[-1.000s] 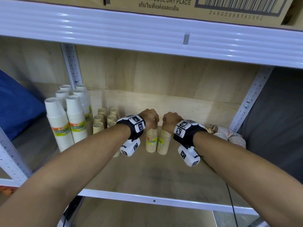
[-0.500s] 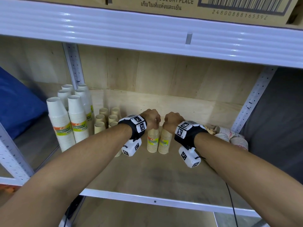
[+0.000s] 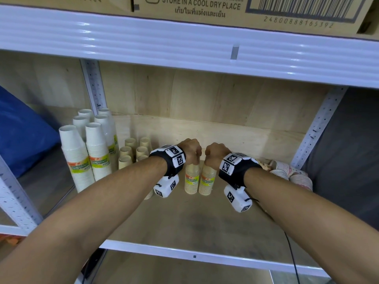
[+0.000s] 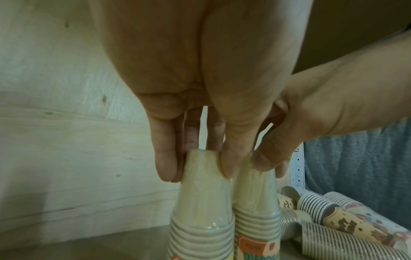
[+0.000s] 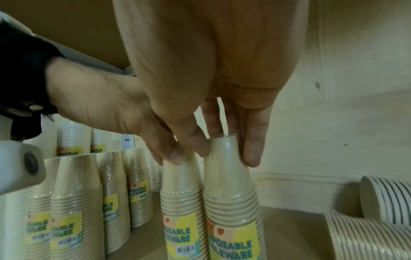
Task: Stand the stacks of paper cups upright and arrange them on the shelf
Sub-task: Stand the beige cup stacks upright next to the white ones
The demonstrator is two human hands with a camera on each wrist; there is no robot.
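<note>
Two wrapped beige cup stacks stand upright side by side in the middle of the wooden shelf [image 3: 184,222]. My left hand [image 3: 190,150] grips the top of the left stack [image 3: 191,181] from above, fingers and thumb curled round it. The left wrist view shows that hand [image 4: 198,165] on the left stack [image 4: 202,211]. My right hand [image 3: 215,153] holds the top of the right stack [image 3: 208,182] the same way. In the right wrist view it [image 5: 224,151] pinches the right stack [image 5: 231,190], with the left stack [image 5: 180,186] beside it.
Tall white cup stacks [image 3: 82,160] stand at the back left, with several short beige stacks [image 3: 133,154] next to them. Patterned cup stacks [image 3: 291,175] lie on their sides at the right. A white shelf beam [image 3: 184,48] carrying cardboard boxes runs overhead.
Both hands keep their hold on the stack tops in about the same place. Only the head view has shifted slightly.
</note>
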